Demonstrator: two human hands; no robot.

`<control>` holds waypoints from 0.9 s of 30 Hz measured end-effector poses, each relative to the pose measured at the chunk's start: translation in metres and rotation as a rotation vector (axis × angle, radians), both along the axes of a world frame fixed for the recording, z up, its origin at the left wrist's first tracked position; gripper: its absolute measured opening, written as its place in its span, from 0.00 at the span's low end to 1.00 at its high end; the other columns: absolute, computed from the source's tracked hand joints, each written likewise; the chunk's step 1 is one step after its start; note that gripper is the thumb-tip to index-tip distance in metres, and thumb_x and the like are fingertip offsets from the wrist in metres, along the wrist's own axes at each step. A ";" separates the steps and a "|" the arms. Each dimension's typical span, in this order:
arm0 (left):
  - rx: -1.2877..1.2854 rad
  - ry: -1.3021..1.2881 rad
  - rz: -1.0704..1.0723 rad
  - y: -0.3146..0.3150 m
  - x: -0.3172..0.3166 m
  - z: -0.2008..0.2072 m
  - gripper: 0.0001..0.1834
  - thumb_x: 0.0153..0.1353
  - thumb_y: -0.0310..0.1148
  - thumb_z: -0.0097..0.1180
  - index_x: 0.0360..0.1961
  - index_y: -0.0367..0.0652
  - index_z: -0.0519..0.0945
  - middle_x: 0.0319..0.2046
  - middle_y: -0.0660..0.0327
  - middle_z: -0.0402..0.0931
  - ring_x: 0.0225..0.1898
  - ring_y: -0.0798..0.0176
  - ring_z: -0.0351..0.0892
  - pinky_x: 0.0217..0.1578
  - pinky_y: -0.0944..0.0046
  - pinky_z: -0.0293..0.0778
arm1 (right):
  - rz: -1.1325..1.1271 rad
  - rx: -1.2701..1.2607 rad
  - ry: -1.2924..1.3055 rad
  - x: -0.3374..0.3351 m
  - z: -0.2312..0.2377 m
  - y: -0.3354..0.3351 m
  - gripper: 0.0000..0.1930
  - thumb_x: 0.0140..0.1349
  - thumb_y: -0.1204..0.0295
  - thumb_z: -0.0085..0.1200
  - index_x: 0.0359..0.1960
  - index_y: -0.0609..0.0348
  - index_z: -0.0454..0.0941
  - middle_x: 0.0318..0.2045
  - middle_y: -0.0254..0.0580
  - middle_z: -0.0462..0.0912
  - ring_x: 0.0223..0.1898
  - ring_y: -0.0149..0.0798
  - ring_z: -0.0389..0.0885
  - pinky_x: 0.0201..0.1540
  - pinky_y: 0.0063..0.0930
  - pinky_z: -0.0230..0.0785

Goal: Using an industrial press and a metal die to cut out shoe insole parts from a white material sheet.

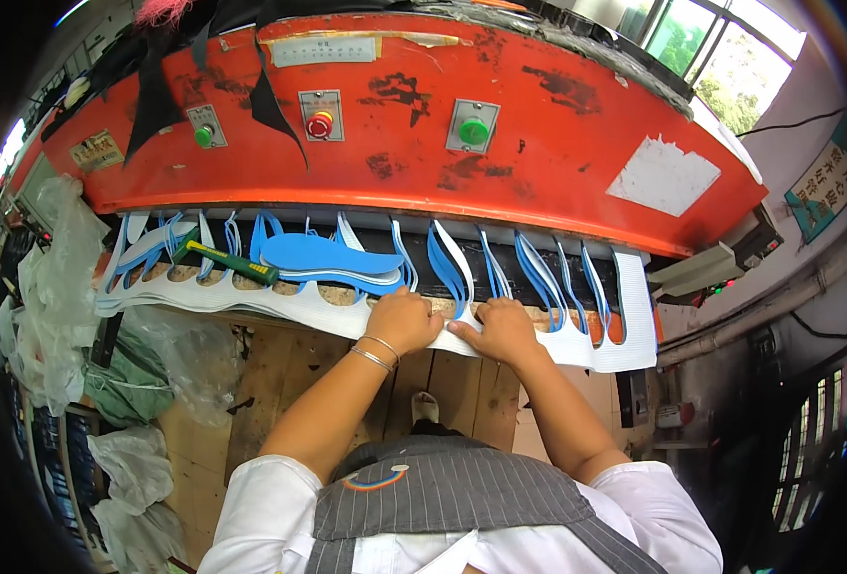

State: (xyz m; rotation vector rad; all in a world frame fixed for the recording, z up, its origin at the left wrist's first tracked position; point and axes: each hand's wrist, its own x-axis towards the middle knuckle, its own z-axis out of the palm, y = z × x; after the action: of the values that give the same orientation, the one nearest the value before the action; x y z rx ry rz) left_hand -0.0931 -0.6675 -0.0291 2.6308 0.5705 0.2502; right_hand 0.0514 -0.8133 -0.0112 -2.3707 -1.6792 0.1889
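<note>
A cut-out foam sheet [624, 359], white on top with blue showing at the cut edges, stretches across the front of the red press. Rows of long sole-shaped holes run through it, leaving narrow strips. My left hand [401, 320] grips its near edge around the middle, fingers curled over. Just to the right, my right hand [497, 330] is closed on the same edge, thumb pointing inward. Stacked blue insoles [333, 256] lie on the sheet beyond my left hand. A green-handled hammer [227, 259] rests left of them, partly across the sheet.
Above the sheet is the red press front [577, 163], with a red button [319, 124] and green buttons [473, 131]. Clear plastic bags [189, 364] and a green sack [127, 383] crowd the left. A grey control box [711, 273] stands at the right.
</note>
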 end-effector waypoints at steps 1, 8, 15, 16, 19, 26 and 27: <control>-0.001 -0.001 -0.013 0.005 -0.001 -0.002 0.20 0.57 0.46 0.54 0.23 0.39 0.85 0.27 0.51 0.82 0.39 0.48 0.78 0.41 0.50 0.75 | -0.013 -0.001 -0.001 -0.002 -0.002 0.005 0.36 0.58 0.38 0.49 0.26 0.67 0.83 0.28 0.56 0.82 0.36 0.54 0.79 0.46 0.45 0.68; -0.280 0.336 -0.318 0.025 -0.038 -0.017 0.20 0.57 0.48 0.54 0.29 0.41 0.86 0.29 0.49 0.82 0.32 0.44 0.80 0.37 0.48 0.75 | 0.232 -0.421 0.242 -0.016 -0.006 -0.003 0.35 0.59 0.37 0.49 0.31 0.64 0.84 0.29 0.58 0.82 0.36 0.57 0.81 0.42 0.45 0.72; -0.232 -0.154 -0.199 0.070 0.000 -0.001 0.13 0.59 0.41 0.57 0.36 0.43 0.83 0.34 0.54 0.80 0.41 0.48 0.79 0.42 0.52 0.75 | 0.272 0.030 0.250 0.020 0.015 0.063 0.15 0.59 0.62 0.60 0.43 0.58 0.82 0.40 0.50 0.83 0.44 0.53 0.79 0.45 0.44 0.72; -0.241 -0.223 -0.170 0.072 0.008 -0.014 0.11 0.57 0.36 0.59 0.40 0.45 0.82 0.38 0.56 0.78 0.45 0.49 0.76 0.45 0.53 0.75 | 0.288 0.187 0.165 0.024 -0.012 0.077 0.12 0.54 0.66 0.62 0.38 0.57 0.81 0.40 0.46 0.82 0.46 0.51 0.78 0.46 0.41 0.72; -0.055 -0.085 -0.240 0.086 0.016 -0.080 0.12 0.53 0.36 0.63 0.38 0.46 0.82 0.37 0.57 0.76 0.42 0.50 0.76 0.44 0.54 0.74 | 0.447 0.027 0.020 0.032 -0.065 0.107 0.10 0.50 0.67 0.63 0.33 0.56 0.80 0.38 0.43 0.80 0.44 0.49 0.78 0.45 0.40 0.73; -0.183 -0.394 -0.393 0.119 0.028 -0.138 0.06 0.52 0.33 0.63 0.28 0.45 0.79 0.29 0.58 0.71 0.35 0.50 0.73 0.37 0.53 0.72 | 0.541 0.108 0.206 0.046 -0.117 0.132 0.08 0.47 0.73 0.65 0.28 0.56 0.77 0.30 0.41 0.75 0.38 0.48 0.74 0.40 0.38 0.71; -0.204 -0.391 -0.395 0.120 0.034 -0.140 0.06 0.52 0.33 0.63 0.28 0.45 0.79 0.29 0.58 0.71 0.35 0.50 0.73 0.37 0.53 0.72 | 0.532 0.092 0.216 0.050 -0.115 0.132 0.08 0.47 0.73 0.65 0.28 0.56 0.77 0.30 0.41 0.75 0.38 0.48 0.74 0.40 0.38 0.71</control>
State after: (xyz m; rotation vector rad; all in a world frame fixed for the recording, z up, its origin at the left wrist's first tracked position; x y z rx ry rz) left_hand -0.0592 -0.5475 -0.1694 2.3436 -0.0539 0.5321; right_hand 0.1012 -0.6811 -0.1259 -1.7210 -2.1118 0.4279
